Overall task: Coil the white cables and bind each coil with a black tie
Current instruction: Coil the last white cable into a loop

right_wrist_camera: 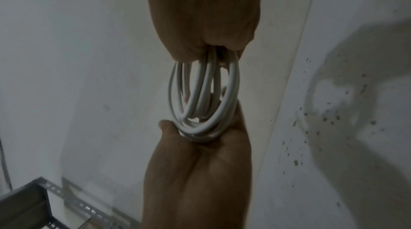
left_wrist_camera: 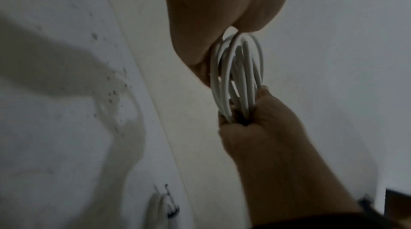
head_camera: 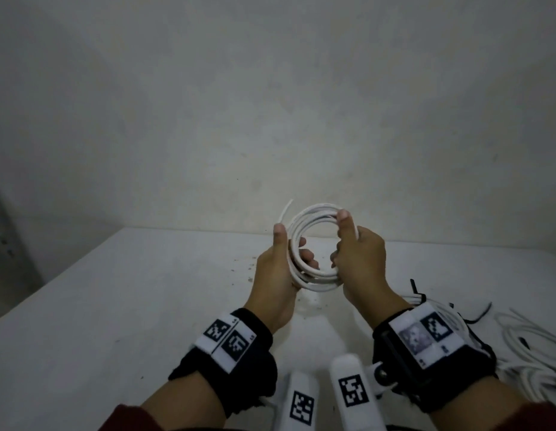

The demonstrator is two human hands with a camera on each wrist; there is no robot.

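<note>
In the head view I hold a coil of white cable (head_camera: 314, 213) upright above the white table (head_camera: 115, 306). My left hand (head_camera: 278, 259) grips its left side, thumb up along the loops, and my right hand (head_camera: 354, 250) grips its right side the same way. A short free end (head_camera: 286, 209) sticks up at the coil's upper left. The left wrist view shows the coil (left_wrist_camera: 238, 74) edge-on between my left hand (left_wrist_camera: 222, 13) and my right hand (left_wrist_camera: 262, 118). In the right wrist view the coil (right_wrist_camera: 204, 92) hangs from my right hand (right_wrist_camera: 200, 13) into my left hand (right_wrist_camera: 200, 162). No tie is on this coil.
More white cables (head_camera: 525, 343) lie at the table's right with black ties (head_camera: 481, 312) among them. A tied bundle (left_wrist_camera: 164, 204) shows low in the left wrist view. A grey metal rack (right_wrist_camera: 26, 203) stands off the table's left. A plain wall rises behind the table.
</note>
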